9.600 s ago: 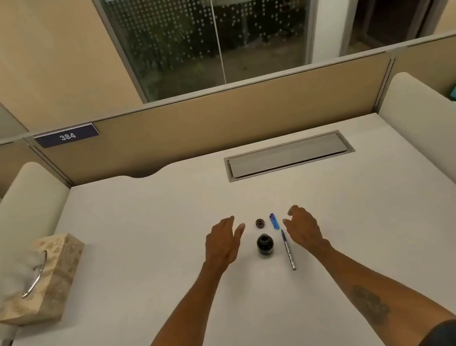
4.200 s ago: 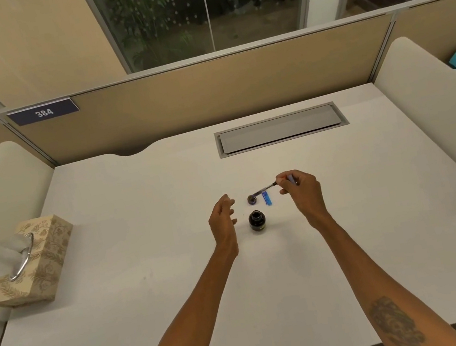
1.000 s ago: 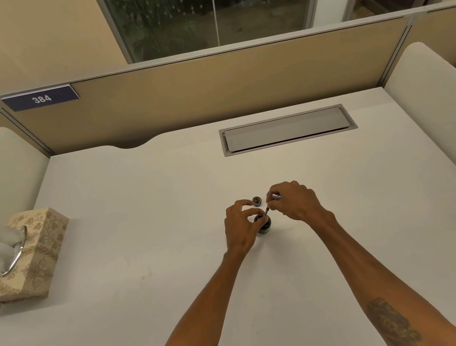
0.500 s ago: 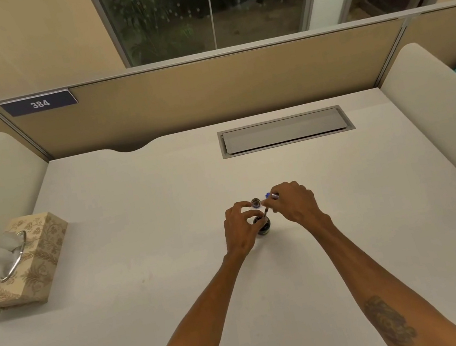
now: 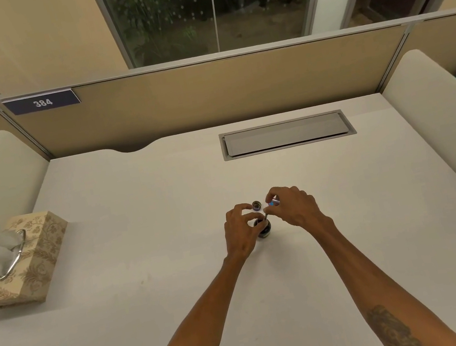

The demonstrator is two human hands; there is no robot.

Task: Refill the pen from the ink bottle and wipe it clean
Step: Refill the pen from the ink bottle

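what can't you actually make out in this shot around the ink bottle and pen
Head view only:
- Pen: mostly hidden inside the right hand; its tip at the ink bottle mouth is too small to judge.
- Ink level: bottle dark, partly behind the left hand.
- Bottle cap: too small for detail.

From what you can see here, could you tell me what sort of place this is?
Most likely an office cubicle desk: a tan partition with the numbered plate 384, a cable hatch set into the white desk, and glass office walls behind.
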